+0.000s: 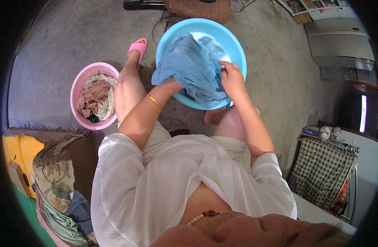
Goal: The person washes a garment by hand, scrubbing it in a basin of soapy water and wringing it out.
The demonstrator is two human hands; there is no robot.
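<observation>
A thin, sheer blue cloth lies bunched in a round light-blue basin, and part of it drapes over the basin's left rim. White suds show beside the fabric. My left hand reaches under the cloth at the near left side; its fingers are covered by the fabric, and a gold bangle circles the wrist. At the right side of the basin, my right hand grips the cloth's edge with bent fingers, the index finger lifted toward the suds.
To the left stands a pink tub with brown and patterned clothes. A brown cushioned seat is beyond the basin. Clothes and a brown cover lie at lower left; a checked cloth hangs at right.
</observation>
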